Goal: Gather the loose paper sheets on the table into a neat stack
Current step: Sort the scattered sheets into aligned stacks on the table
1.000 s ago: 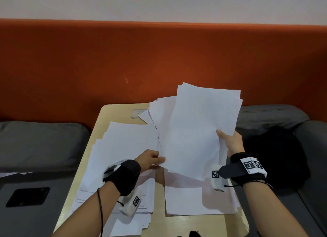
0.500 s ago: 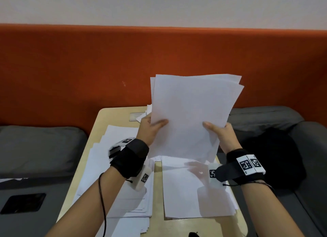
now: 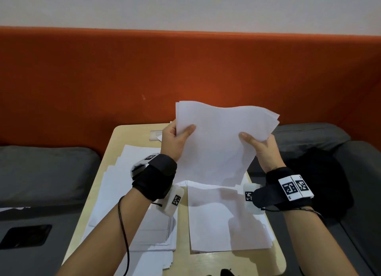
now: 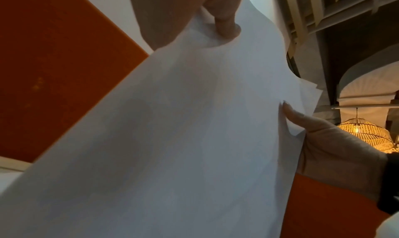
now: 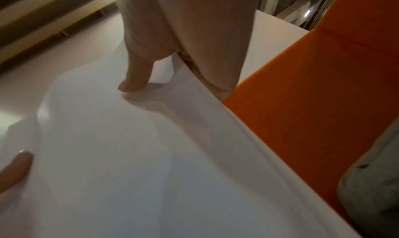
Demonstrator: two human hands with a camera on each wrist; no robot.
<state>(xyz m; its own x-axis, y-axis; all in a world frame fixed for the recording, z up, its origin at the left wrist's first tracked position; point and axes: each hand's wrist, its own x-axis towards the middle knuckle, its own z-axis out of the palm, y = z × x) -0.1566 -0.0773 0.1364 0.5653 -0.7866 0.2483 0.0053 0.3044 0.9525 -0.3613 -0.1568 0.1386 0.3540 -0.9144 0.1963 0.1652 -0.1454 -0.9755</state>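
I hold a bundle of white sheets (image 3: 216, 144) upright above the table, its lower edge near the sheets lying flat. My left hand (image 3: 175, 138) grips the bundle's left edge, thumb on the front. My right hand (image 3: 259, 146) grips its right edge the same way. The bundle's top corners fan out unevenly. The left wrist view has the bundle (image 4: 172, 139) filling the frame with my left thumb (image 4: 226, 26) on it. In the right wrist view my right thumb (image 5: 136, 81) presses on the paper (image 5: 151, 156). A loose pile (image 3: 127, 203) lies at the left, a flatter stack (image 3: 222, 224) at the right.
The small beige table (image 3: 134, 137) stands against an orange padded backrest (image 3: 103, 80). Grey seat cushions (image 3: 41, 172) flank it. A dark phone (image 3: 26, 235) lies on the left seat, and a black bag (image 3: 321, 183) sits on the right one.
The bundle went from tilted and spread wide to upright and gathered between both hands. My left hand rose from the bottom corner to the left edge. The bundle dropped slightly towards the table.
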